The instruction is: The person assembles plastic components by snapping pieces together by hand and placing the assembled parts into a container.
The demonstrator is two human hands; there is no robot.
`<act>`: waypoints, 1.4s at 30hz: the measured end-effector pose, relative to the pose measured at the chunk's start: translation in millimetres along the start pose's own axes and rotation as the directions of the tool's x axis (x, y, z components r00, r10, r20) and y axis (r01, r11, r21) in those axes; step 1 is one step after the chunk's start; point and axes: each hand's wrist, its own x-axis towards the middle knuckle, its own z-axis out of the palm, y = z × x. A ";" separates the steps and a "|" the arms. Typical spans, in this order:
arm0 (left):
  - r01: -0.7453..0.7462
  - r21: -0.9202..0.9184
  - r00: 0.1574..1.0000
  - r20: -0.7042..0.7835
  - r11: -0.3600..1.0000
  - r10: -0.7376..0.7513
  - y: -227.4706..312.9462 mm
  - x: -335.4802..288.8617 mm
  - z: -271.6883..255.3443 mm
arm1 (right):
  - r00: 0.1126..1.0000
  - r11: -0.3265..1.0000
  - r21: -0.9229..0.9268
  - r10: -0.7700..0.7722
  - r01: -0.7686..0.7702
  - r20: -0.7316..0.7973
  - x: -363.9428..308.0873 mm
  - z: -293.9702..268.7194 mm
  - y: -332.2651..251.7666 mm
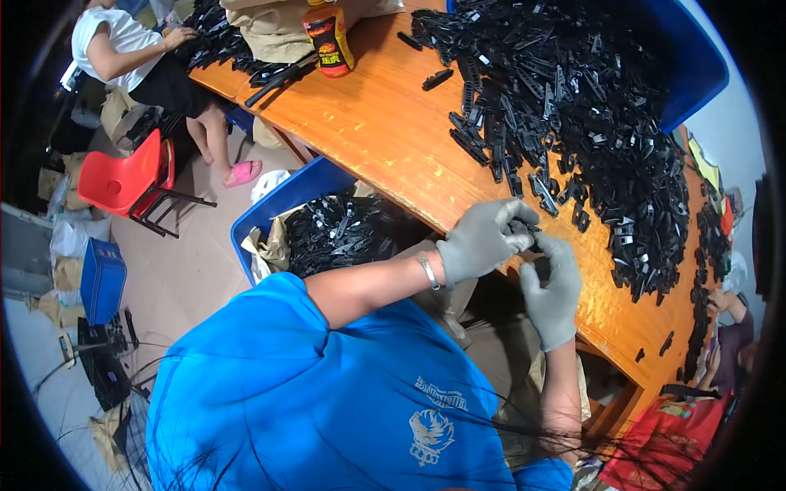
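Note:
My left hand (pixel 481 239), in a grey glove, is closed with thumb and fingers on a small black plastic part (pixel 524 230) at the table's near edge. My right hand (pixel 554 293), gloved the same way, comes up from below. Its bent fingertips meet the same part, while its thumb stands a little apart. The gloves cover much of the part, so its exact shape is hidden. Just beyond my hands, a large heap of similar black plastic parts (pixel 565 98) spreads over the wooden table (pixel 385 123).
Below the table edge, a blue bin (pixel 278 204) holds more black parts. An orange-red bottle (pixel 330 41) stands near a brown sack (pixel 270 29). A blue tub (pixel 696 61) lies behind the heap. A red chair (pixel 123 180) is at left. Other people work at far left and right.

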 end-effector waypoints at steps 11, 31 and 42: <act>-0.355 0.755 0.878 0.067 0.551 0.474 -2.9 9.4 -31.9 | 0.996 0.917 -0.394 -0.079 0.061 -0.030 17.8 -11.6 32.4; -0.312 0.828 0.934 0.177 0.466 0.311 -15.6 30.7 -42.4 | 0.940 0.887 -0.350 -0.216 0.302 0.262 64.1 11.7 40.0; -0.364 0.845 0.916 0.248 0.392 0.315 45.4 11.0 -116.6 | 0.992 0.788 -0.609 0.021 -0.093 -0.125 68.5 -44.4 89.4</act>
